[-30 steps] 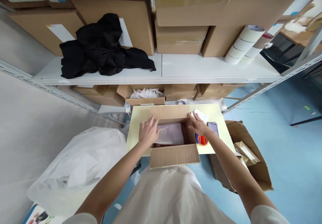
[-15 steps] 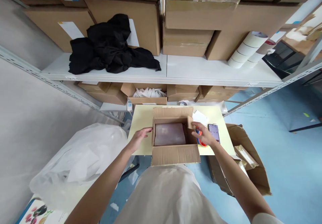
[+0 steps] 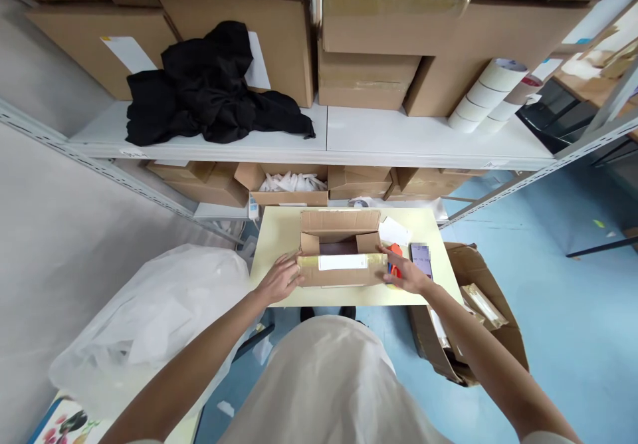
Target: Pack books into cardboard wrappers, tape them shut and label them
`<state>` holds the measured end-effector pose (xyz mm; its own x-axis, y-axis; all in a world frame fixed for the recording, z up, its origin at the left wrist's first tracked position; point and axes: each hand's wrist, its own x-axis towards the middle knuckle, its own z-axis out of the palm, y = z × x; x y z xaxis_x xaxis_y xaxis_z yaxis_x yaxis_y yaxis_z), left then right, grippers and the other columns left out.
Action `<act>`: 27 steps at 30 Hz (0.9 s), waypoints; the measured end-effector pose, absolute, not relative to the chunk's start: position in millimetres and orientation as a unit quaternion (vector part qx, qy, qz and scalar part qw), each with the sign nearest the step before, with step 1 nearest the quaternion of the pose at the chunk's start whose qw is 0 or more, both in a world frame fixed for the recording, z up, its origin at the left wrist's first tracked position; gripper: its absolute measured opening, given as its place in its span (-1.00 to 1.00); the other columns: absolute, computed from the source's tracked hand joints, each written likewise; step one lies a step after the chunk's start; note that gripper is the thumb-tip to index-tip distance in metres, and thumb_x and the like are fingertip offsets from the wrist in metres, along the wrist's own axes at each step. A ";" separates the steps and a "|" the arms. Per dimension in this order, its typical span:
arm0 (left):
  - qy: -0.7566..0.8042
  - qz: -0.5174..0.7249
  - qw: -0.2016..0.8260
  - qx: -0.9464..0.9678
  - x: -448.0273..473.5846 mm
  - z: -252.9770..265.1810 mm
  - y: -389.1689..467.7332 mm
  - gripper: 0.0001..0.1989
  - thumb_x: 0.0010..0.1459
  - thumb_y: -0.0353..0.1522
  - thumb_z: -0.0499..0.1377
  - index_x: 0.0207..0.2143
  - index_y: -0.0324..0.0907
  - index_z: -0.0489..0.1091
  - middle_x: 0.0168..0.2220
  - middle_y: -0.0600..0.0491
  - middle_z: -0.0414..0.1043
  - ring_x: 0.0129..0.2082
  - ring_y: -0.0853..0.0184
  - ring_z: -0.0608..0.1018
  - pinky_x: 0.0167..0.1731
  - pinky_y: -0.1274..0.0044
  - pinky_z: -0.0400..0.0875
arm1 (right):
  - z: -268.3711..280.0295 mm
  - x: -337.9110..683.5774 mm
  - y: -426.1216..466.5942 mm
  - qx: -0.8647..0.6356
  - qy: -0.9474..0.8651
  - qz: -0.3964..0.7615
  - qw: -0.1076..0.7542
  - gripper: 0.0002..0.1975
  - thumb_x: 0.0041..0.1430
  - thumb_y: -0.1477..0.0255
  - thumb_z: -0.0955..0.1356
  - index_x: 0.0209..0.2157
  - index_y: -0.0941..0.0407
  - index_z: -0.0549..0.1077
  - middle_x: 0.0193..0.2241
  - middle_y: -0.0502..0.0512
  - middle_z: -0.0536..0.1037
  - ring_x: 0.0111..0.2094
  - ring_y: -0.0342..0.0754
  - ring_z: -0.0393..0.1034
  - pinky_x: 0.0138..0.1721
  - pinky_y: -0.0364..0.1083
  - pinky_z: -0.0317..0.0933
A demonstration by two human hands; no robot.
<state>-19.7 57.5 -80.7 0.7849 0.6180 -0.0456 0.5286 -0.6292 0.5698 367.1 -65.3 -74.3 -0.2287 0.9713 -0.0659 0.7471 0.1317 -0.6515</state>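
Note:
A small cardboard box [image 3: 343, 275] stands on the pale yellow table in front of me. Its near flap, bearing tape and a white label [image 3: 343, 262], is raised and leans inward; the side flaps are folded in, and the far flap [image 3: 339, 220] stands up. A dark strip of the contents shows through the gap. My left hand [image 3: 282, 278] grips the near flap at its left corner, fingertips on the cardboard. At the opposite corner, my right hand [image 3: 406, 272] holds the flap between thumb and fingers. An orange-red tape roll [image 3: 395, 251] is partly hidden behind my right hand.
A phone [image 3: 421, 258] and white paper [image 3: 395, 231] lie on the table's right. On the floor at right stands a big open carton [image 3: 503, 291] with packets inside. White plastic wrap [image 3: 154, 311] bulges at left. Ahead, a shelf [image 3: 379, 135] carries boxes, black cloth [image 3: 214, 92] and tape rolls [image 3: 486, 95].
The near flap has swung up and inward, and the side flaps are folded in, covering most of the contents. Both hands have closed in on the box's near corners.

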 end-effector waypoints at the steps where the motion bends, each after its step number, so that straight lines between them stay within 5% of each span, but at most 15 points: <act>1: 0.363 0.128 0.312 0.869 -15.7 -86.5 56.3 -0.39 0.24 -0.24 -0.03 0.31 -0.15 -0.08 0.28 -0.20 0.08 0.27 0.17 0.18 0.22 0.26 0.04 | -77.1 364.6 -60.9 -0.617 -0.693 0.289 0.236 -0.36 0.19 0.21 0.26 0.26 0.05 0.08 0.21 0.27 0.25 0.17 0.18 0.23 0.12 0.19 0.18; 4: 0.462 0.242 0.363 0.772 -2.4 -105.9 54.5 -0.15 0.21 -0.22 0.04 0.33 -0.19 -0.46 0.35 -0.29 -0.25 0.30 0.14 0.11 0.18 0.30 0.13 | -85.2 356.9 -40.5 -0.679 -0.605 0.263 0.322 -0.14 0.13 0.20 0.32 0.33 0.02 -0.21 0.29 0.34 0.06 0.21 0.22 0.16 0.09 0.23 0.18; 6: 0.476 0.257 0.406 0.737 4.8 -116.6 55.7 -0.09 0.18 -0.21 0.08 0.32 -0.18 -0.54 0.36 -0.31 -0.34 0.30 0.11 0.09 0.17 0.29 0.15 | -87.0 354.4 -24.2 -0.681 -0.594 0.272 0.332 0.07 0.04 0.20 0.39 0.32 0.03 -0.44 0.34 0.37 -0.20 0.29 0.26 -0.04 0.11 0.25 0.13; 8: 0.470 0.258 0.456 0.710 8.4 -123.0 57.6 -0.09 0.17 -0.22 0.09 0.32 -0.13 -0.52 0.36 -0.29 -0.31 0.28 0.11 0.15 0.13 0.29 0.22 | -85.1 355.1 -11.2 -0.667 -0.601 0.290 0.332 0.17 -0.01 0.21 0.42 0.30 0.05 -0.54 0.33 0.40 -0.17 0.30 0.26 -0.07 0.13 0.26 0.09; 10: 0.467 0.272 0.487 0.686 8.5 -124.7 58.2 -0.09 0.17 -0.23 0.10 0.32 -0.08 -0.50 0.35 -0.28 -0.26 0.24 0.11 0.24 0.05 0.31 0.33 | -81.9 357.8 -5.8 -0.653 -0.614 0.288 0.336 0.11 0.02 0.24 0.42 0.32 0.07 -0.44 0.26 0.39 0.10 0.23 0.23 0.09 0.14 0.25 0.09; 12: 0.466 0.282 0.492 0.679 6.2 -122.6 56.0 -0.11 0.18 -0.22 0.10 0.32 -0.05 -0.49 0.35 -0.29 -0.24 0.20 0.10 0.29 -0.04 0.33 0.41 | -80.3 360.2 -9.1 -0.639 -0.645 0.265 0.324 -0.13 0.08 0.26 0.37 0.32 0.05 -0.13 0.15 0.30 0.29 0.17 0.19 0.21 0.15 0.22 0.10; 15: 0.469 0.278 0.422 0.724 3.4 -113.7 48.1 -0.16 0.22 -0.17 0.03 0.33 -0.09 -0.49 0.35 -0.31 -0.30 0.22 0.09 0.26 0.01 0.28 0.36 | -84.5 358.1 -25.6 -0.624 -0.694 0.236 0.269 -0.38 0.13 0.22 0.33 0.21 0.06 0.21 0.22 0.27 0.19 0.23 0.22 0.10 0.20 0.21 0.05; 20: 0.420 0.138 0.191 0.877 12.4 -93.1 33.8 0.06 -0.01 0.10 0.13 0.33 -0.29 -0.23 0.35 -0.36 -0.36 0.33 -0.16 -0.18 0.19 0.00 -0.12 | -100.9 339.8 -51.2 -0.667 -0.668 0.250 0.216 -0.29 0.24 0.15 0.21 0.32 0.12 -0.07 0.36 0.25 -0.30 0.35 0.22 -0.33 0.22 0.23 -0.04; 27: 0.378 0.031 0.097 0.920 29.0 -87.0 47.6 0.03 0.04 0.15 0.00 0.32 -0.38 -0.17 0.33 -0.33 -0.15 0.34 -0.06 -0.13 0.23 0.11 -0.20 | -107.5 336.0 -34.8 -0.679 -0.645 0.270 0.224 -0.31 0.28 0.16 0.15 0.34 0.08 -0.17 0.36 0.20 -0.26 0.35 0.12 -0.33 0.26 0.20 -0.11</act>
<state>29.0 47.6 -87.0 0.7126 0.7014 -0.0168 0.6893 -0.6955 0.2027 336.0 -34.8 -107.5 0.0229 0.9966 -0.0786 0.7550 -0.0687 -0.6521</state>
